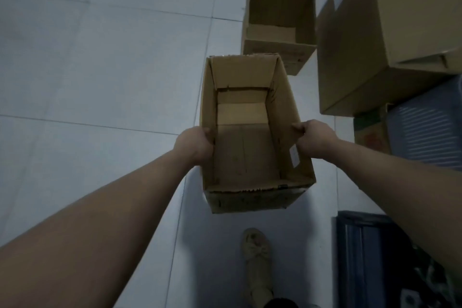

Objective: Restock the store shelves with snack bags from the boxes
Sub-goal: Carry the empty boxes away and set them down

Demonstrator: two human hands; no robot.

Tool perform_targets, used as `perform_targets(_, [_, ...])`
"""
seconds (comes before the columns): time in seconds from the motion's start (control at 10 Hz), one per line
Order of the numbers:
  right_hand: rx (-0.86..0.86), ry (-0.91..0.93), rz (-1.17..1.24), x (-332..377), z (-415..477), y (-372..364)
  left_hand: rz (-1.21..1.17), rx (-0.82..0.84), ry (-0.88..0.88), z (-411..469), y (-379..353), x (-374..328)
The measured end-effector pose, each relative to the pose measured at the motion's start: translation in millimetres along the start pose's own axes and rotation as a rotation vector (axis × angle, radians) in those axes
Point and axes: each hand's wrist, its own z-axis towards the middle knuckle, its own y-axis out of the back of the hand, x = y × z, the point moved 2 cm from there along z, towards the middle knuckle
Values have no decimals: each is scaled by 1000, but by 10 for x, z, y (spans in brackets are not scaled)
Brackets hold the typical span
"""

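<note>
An open brown cardboard box [250, 152] is held above the pale tiled floor, and nothing lies inside it. My left hand [195, 144] grips its left wall at the top edge, fingers curled over the rim. My right hand [313, 139] grips the right wall the same way. A second open cardboard box [280, 30] stands on the floor just beyond it, with no bags visible inside. No snack bags or shelves are in view.
A large closed carton [390, 32] is stacked at the right over a grey crate [425, 130] and a printed box [370, 130]. A dark blue object [370, 257] lies at the lower right. My shoe [256, 260] stands on the floor [100, 57] below the held box.
</note>
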Motion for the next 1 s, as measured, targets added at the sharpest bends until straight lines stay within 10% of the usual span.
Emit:
perform_targets(0.5, [-145,-142,186,-1195,1562,-18,-11,-12,-54,1685,-934,-974])
perform_targets(1.0, [-243,155,62,-593,880,-152,93,-89,-194,1243,-654,-783])
